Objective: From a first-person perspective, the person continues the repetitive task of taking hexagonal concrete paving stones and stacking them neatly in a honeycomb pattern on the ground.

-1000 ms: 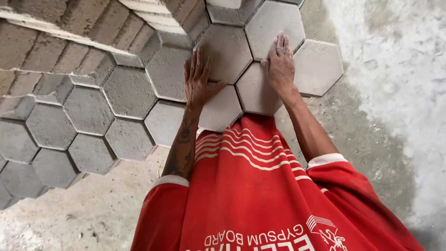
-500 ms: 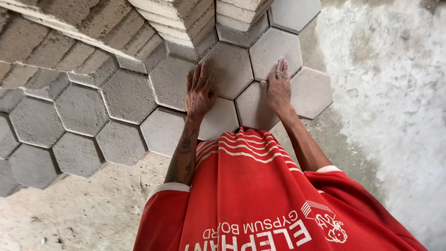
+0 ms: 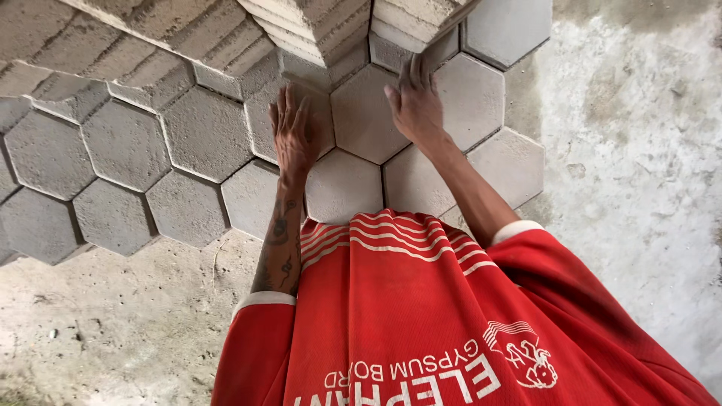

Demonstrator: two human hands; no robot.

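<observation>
Since half a second ago both of your hands have slid up the paving toward 12 o'clock, and the stack of spare blocks now fills more of the top edge.

Your red shirt [image 3: 421, 316] hides the ground below your chest and covers the near edges of the two pale pavers at 6 o'clock. The stacked blocks [image 3: 316, 22] are cut off by the top edge, so you cannot count them, and the darker pavers at 9 o'clock run out of view.

Your left hand [image 3: 295, 135] lies flat, fingers spread and stretched out, palm down on a hexagonal paver [image 3: 259, 120] just under the stack; it grips nothing. Your right hand [image 3: 415, 105] is also open and pressed flat, fingers close together, resting across the seam between the middle paver [image 3: 362, 113] and the right paver [image 3: 474, 98], with the fingertips up against the stack's edge.

You have two hands in view and one stack. About sixteen laid hexagonal pavers show whole or in part, the paler ones clustered around your hands. Rough concrete floor [image 3: 639, 188] lies at 3 o'clock and at 7 o'clock.
</observation>
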